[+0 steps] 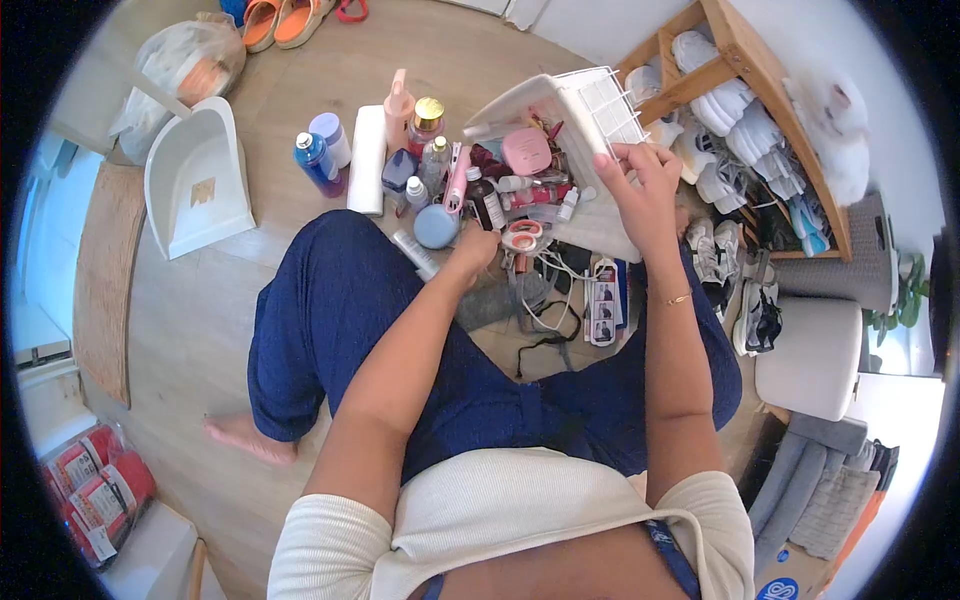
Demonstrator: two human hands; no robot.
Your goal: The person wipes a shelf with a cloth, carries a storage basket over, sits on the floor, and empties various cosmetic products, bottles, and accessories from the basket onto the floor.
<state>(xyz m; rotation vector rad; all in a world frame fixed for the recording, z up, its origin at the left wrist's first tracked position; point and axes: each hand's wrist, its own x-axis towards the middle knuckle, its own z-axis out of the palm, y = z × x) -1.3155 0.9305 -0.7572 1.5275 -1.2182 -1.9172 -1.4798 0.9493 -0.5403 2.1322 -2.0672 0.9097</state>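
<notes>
My left hand (474, 248) is closed at the base of a dark brown bottle (484, 200) with a white label; its fingertips are partly hidden. My right hand (640, 180) grips the near side of a tilted white bin (575, 100) with a wire-grid side, thumb and fingers at its edge. Inside the bin's mouth lie a pink case (527, 151) and several small tubes. Close to my left hand are a round blue container (436, 227), a pink hair tool (458, 180) and orange-handled scissors (521, 236). White cables (556, 290) and photo strips (603, 305) lie between my legs.
Several bottles stand to the left, among them a blue bottle (318, 163), beside a white roll (369, 160). A white dustpan-shaped tray (200, 180) lies farther left. At right are a wooden shoe rack (745, 60), a white cat (832, 125) and shoes (712, 250).
</notes>
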